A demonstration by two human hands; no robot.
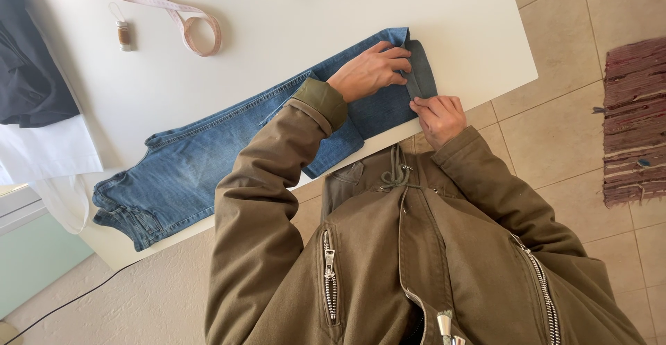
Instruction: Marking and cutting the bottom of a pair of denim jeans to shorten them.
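Note:
A pair of blue jeans (201, 158) lies flat along a white table (291, 19), waist at the lower left, leg end at the right. The leg's end is turned up into a folded cuff (421, 74) showing the paler inside. My left hand (371, 70) presses flat on the leg with its fingertips on the cuff's upper part. My right hand (438, 115) pinches the cuff's lower edge at the table's front edge. Both sleeves are olive green jacket fabric.
A pink measuring tape (182, 18) curls at the table's back, beside a small spool of brown thread (123, 35). Dark folded cloth (28, 67) and white cloth (48, 151) lie at the left. A striped rug (635, 119) lies on the tiled floor to the right.

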